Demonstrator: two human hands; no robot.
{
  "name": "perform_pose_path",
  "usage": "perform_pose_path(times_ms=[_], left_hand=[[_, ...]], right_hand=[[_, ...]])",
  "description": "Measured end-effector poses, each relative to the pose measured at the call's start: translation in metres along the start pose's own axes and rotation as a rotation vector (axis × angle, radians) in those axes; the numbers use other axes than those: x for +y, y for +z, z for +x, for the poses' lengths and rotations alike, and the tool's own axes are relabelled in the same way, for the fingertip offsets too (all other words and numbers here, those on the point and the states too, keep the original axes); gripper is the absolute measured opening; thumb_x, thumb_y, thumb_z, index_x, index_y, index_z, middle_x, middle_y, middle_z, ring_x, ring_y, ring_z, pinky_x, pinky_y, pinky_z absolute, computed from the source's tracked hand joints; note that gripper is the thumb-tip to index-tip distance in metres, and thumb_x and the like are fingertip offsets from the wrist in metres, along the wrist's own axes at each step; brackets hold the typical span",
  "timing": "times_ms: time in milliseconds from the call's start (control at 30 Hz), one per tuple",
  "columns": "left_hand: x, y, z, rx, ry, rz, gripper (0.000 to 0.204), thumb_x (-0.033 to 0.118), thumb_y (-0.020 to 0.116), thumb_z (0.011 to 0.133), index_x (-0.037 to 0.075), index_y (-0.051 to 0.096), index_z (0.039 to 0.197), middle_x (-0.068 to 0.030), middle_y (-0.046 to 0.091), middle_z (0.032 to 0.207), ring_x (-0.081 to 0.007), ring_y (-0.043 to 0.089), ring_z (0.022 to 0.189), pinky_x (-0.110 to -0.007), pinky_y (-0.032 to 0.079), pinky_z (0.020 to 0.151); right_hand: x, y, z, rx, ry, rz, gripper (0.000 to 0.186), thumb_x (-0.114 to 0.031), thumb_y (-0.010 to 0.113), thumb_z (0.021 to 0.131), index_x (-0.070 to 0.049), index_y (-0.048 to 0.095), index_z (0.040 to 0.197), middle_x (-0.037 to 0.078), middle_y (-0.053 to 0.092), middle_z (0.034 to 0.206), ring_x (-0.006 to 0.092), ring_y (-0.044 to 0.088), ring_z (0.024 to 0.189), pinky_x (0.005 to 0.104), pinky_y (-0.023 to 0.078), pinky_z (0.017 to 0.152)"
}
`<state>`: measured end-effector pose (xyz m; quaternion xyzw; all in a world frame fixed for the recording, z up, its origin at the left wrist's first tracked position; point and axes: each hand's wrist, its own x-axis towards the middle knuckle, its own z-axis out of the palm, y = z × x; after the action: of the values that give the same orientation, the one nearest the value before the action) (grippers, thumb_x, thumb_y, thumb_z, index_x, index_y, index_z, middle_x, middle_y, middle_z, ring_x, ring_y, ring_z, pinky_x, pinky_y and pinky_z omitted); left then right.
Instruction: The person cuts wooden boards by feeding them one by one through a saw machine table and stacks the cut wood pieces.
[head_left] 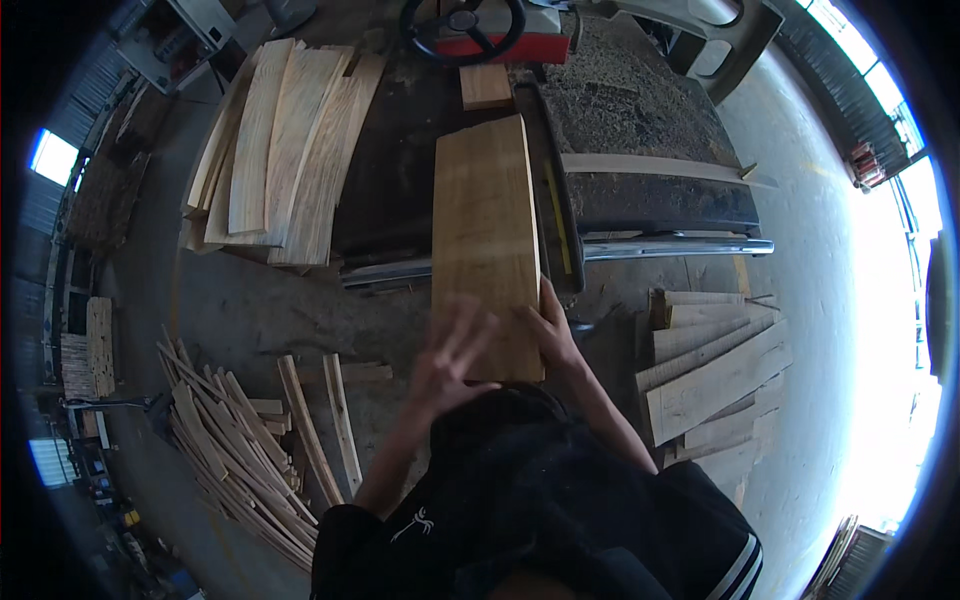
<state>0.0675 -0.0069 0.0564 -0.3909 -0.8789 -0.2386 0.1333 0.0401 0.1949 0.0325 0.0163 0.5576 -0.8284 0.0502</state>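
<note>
Machine table: dark, dusted with sawdust over its right half, and the landmark for all places here [385, 180].
Strip heap: long thin wooden strips [235, 450] on the floor, off the table's near left corner.
Pale planks: a fanned stack [285, 150] at the table's left end.
Grey-brown boards: a loose overlapping pile [715, 370] in front of the table's right half.
Thick board: a smooth, light-brown length [485, 220], pointing away from the person; its far part lies over the middle of the table, its near end juts past the front edge toward the person's body. Whether it rests on the table cannot be told.
Handling: probably fairly heavy, stiff and not fragile; the smooth face may slide under dry fingers. Both long edges near the close end look the best hold, with support from below if the far end is unpropped.
Handwheel: black, spoked [462, 20], at the table's far side.
Right hand: partly curled on the board's right edge, near its close end [550, 328]; its underside grip is hidden.
Left hand: blurred, fingers spread over the board's near left part [452, 355]; contact cannot be told.
Wooden block: small [486, 86], toward the table's far side, just beyond the board.
</note>
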Motion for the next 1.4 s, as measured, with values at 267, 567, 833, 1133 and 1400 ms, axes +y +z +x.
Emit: perform_pose_path(times_ms=[267,567,833,1133,1400], left_hand=[[-0.063,-0.002,-0.010,-0.001,-0.454,-0.348,0.143,0.041,0.095,0.042,0.002,0.014,0.153,-0.0330,0.013,0.154,-0.0448,0.017,0.144,-0.049,0.025,0.117],[-0.106,0.036,0.044,0.059,-0.481,-0.373,0.132,0.032,0.095,0.046,0.000,0.020,0.151,-0.0329,0.011,0.155,-0.0453,0.020,0.143,-0.048,0.031,0.114],[-0.170,0.069,0.112,0.221,-0.404,-0.348,0.124,0.038,0.094,0.050,-0.004,0.029,0.147,-0.0364,0.016,0.152,-0.0457,0.026,0.141,-0.047,0.035,0.111],[-0.205,0.071,0.139,0.252,-0.450,-0.527,0.121,0.045,0.093,0.051,-0.004,0.034,0.145,-0.0344,0.015,0.153,-0.0482,0.017,0.143,-0.049,0.026,0.115],[-0.271,-0.132,0.132,0.308,-0.646,0.564,0.085,0.039,0.081,0.072,0.012,0.042,0.143,-0.0256,0.019,0.155,-0.0517,0.015,0.142,-0.066,0.021,0.110]], right_hand=[[0.021,-0.002,0.033,-0.011,0.347,0.229,0.049,-0.020,0.062,0.094,-0.003,0.042,0.135,0.009,0.057,0.122,0.0196,0.056,0.113,0.0371,0.050,0.092],[0.068,-0.016,0.018,0.133,0.490,0.426,0.070,-0.045,0.064,0.091,0.006,0.044,0.135,0.013,0.057,0.127,0.0229,0.060,0.112,0.0376,0.051,0.094],[0.048,0.005,0.103,0.493,0.520,0.115,0.068,-0.066,0.058,0.087,0.002,0.067,0.090,0.009,0.064,0.078,0.0173,0.063,0.072,0.0308,0.051,0.069],[0.032,0.015,0.159,0.693,0.651,0.046,0.056,-0.061,0.061,0.088,-0.006,0.063,0.078,0.001,0.051,0.058,0.0093,0.049,0.050,0.0239,0.040,0.044],[0.025,0.009,0.210,0.780,0.557,0.454,0.032,-0.038,0.069,0.089,-0.009,0.057,0.086,0.001,0.052,0.065,0.0119,0.056,0.059,0.0217,0.048,0.047]])
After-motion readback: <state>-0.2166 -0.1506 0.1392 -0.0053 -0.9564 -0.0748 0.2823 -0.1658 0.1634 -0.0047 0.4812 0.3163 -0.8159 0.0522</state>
